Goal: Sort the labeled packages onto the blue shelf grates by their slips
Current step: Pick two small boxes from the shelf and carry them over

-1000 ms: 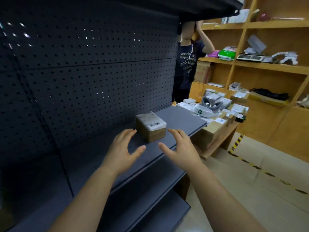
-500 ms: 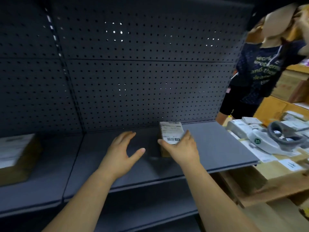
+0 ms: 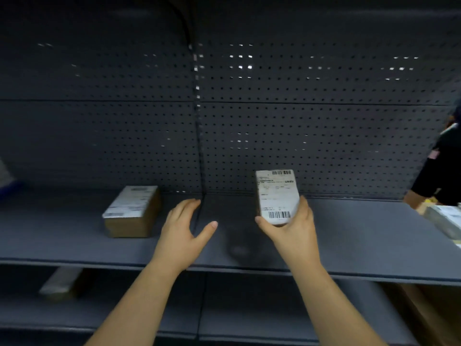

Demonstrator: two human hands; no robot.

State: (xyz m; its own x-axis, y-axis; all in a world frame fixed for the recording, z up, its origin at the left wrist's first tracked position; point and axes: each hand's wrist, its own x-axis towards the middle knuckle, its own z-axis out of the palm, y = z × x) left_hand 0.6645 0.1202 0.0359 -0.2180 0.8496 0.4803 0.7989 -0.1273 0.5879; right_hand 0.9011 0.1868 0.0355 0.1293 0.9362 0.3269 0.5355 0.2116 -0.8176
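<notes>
Right hand: you grip the near end of the small labeled package, with the thumb along its lower left edge and the fingers curled round its right side. The package is raised above the blue shelf and tipped up, so the white slip faces you with one barcode at the top and one at the bottom; the print is too small to read. It sits just right of the upright post, in front of the pegboard back panel. Left hand: released and holding nothing, with the fingers straight and the thumb spread wide. It hovers over the shelf near the seam, well apart from the package. A second box, brown with a slip on top, lies flat on the shelf to the left of that hand. A blurred parcel lies on the shelf below, and another person's dark sleeve shows at the right edge. Against the frame half a second earlier, the package was lower and lying flatter under your right hand; its slip is now turned up toward you. Your view has swung left, which brings the second box toward the centre. The left hand's pose matches.
</notes>
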